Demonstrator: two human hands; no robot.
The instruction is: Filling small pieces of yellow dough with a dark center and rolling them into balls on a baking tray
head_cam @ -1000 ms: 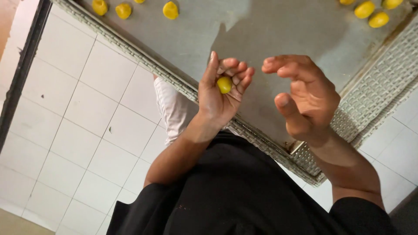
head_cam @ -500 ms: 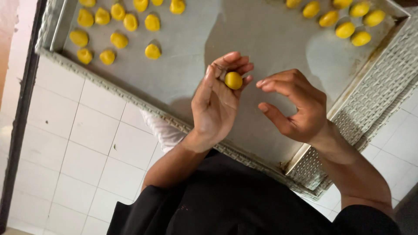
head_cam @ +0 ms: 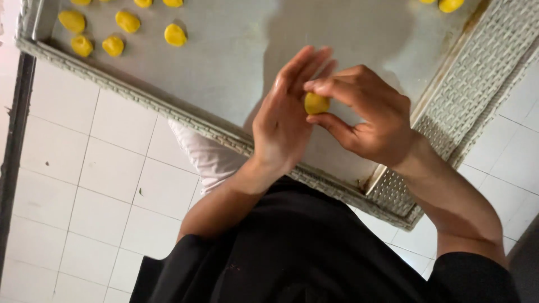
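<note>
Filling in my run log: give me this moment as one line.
left hand: open, flat against dough ball | right hand: pinching ball | below: grey tray with yellow pieces

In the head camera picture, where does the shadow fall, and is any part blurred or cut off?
Head view: a broad soft shadow lies on the grey tray behind the left hand and right hand; the yellow dough ball is sharp; the top edge cuts off some yellow pieces; no glare.

light: soft, even daylight | shadow: hands' broad grey shadow on metal tray (head_cam: 224, 62) toward 12 o'clock | glare: washed-out floor tiles (head_cam: 84, 185) at 9 o'clock | focus: mild softness throughout
</note>
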